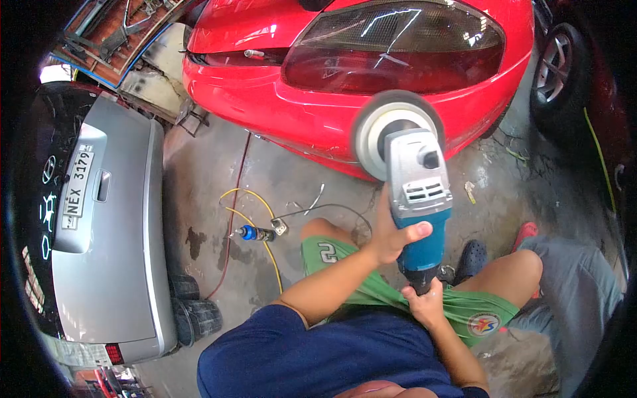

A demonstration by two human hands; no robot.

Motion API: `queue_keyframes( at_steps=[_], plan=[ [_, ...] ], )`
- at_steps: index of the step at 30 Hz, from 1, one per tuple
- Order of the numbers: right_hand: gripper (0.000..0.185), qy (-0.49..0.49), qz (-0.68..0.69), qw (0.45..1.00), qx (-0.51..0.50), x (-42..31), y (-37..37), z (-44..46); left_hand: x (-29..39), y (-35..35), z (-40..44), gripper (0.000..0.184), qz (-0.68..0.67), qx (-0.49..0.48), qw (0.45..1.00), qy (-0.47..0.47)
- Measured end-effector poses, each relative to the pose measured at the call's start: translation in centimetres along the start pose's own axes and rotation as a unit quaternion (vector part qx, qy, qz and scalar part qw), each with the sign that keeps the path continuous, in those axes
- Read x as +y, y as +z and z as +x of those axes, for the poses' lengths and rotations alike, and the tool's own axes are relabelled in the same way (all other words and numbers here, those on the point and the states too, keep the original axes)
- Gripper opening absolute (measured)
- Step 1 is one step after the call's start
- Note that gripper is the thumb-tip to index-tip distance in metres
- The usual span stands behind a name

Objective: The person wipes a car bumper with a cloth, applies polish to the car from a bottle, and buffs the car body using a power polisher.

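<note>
A blue and silver power polisher (424, 242) points away from me, with its round pad (373, 147) at the corner of a red car bumper (312, 123). The pad's outer rim is smeared by motion. Gripping the blue body from the left side is my left hand (395, 242), its thumb lying over the top. My right hand (428, 304) is closed around the black rear end of the tool, close to my lap. Whether the pad presses on the paint I cannot tell. Above the pad sits the dark tail-light lens (398, 66).
A silver car (123, 219) stands on the left, with dark buckets (199, 320) beside it. A blue-capped bottle (255, 233), a yellow cord (273, 262) and a dark red hose (235, 199) are on the concrete floor. Another person's grey-trousered leg (564, 292) is close on my right.
</note>
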State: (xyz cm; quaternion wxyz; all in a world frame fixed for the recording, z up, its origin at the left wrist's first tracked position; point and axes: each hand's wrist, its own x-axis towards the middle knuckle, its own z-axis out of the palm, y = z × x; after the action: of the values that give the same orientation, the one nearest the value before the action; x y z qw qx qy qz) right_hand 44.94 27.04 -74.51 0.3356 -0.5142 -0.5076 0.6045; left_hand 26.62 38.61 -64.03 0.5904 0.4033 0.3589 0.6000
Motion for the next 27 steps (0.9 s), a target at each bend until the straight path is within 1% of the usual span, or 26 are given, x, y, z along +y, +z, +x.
queue_keyframes(
  at_steps=[3, 4, 7, 8, 11, 12, 15, 18, 21, 24, 27],
  plan=[
    [0.062, -0.026, -0.022, 0.999, -0.020, -1.2, 1.3, 0.6, 0.5, -2.2, -0.9, 0.088, -0.007, -0.002, 1.000, -0.013],
    [0.061, -0.028, -0.031, 0.999, -0.030, -2.2, 1.7, 0.8, 0.3, -3.1, -1.1, 0.081, 0.020, 0.008, 1.000, -0.017],
    [0.063, -0.041, -0.046, 0.997, -0.053, -3.6, 2.9, 1.1, 0.9, -5.0, -1.7, 0.086, -0.044, -0.002, 0.998, -0.049],
    [0.064, -0.054, -0.050, 0.996, -0.057, -3.9, 3.3, 1.4, 0.0, -6.4, -1.7, 0.091, -0.058, -0.009, 0.997, -0.043],
    [0.064, -0.084, -0.059, 0.993, -0.065, -4.3, 4.2, 1.9, 1.5, -6.8, -1.6, 0.092, -0.085, -0.013, 0.996, -0.022],
    [0.064, -0.092, -0.061, 0.992, -0.067, -4.3, 4.5, 2.0, 2.3, -6.2, -1.6, 0.088, -0.107, 0.009, 0.994, -0.015],
    [0.060, -0.102, -0.076, 0.989, -0.073, -4.5, 5.2, 2.4, 2.9, -7.1, -1.5, 0.089, -0.115, -0.007, 0.993, -0.010],
    [0.060, -0.094, -0.096, 0.988, -0.078, -5.0, 5.8, 2.5, 3.4, -7.7, -1.4, 0.090, -0.136, -0.017, 0.991, -0.010],
    [0.064, -0.096, -0.108, 0.986, -0.083, -5.0, 6.2, 2.6, 3.7, -8.0, -1.6, 0.090, -0.133, -0.009, 0.991, -0.001],
    [0.069, -0.139, -0.123, 0.980, -0.073, -4.7, 6.3, 3.0, 3.4, -8.7, -1.4, 0.091, -0.126, -0.006, 0.992, 0.009],
    [0.072, -0.128, -0.127, 0.980, -0.087, -4.8, 6.6, 3.5, 3.2, -9.2, -1.3, 0.092, -0.111, 0.001, 0.994, 0.027]
  ],
)
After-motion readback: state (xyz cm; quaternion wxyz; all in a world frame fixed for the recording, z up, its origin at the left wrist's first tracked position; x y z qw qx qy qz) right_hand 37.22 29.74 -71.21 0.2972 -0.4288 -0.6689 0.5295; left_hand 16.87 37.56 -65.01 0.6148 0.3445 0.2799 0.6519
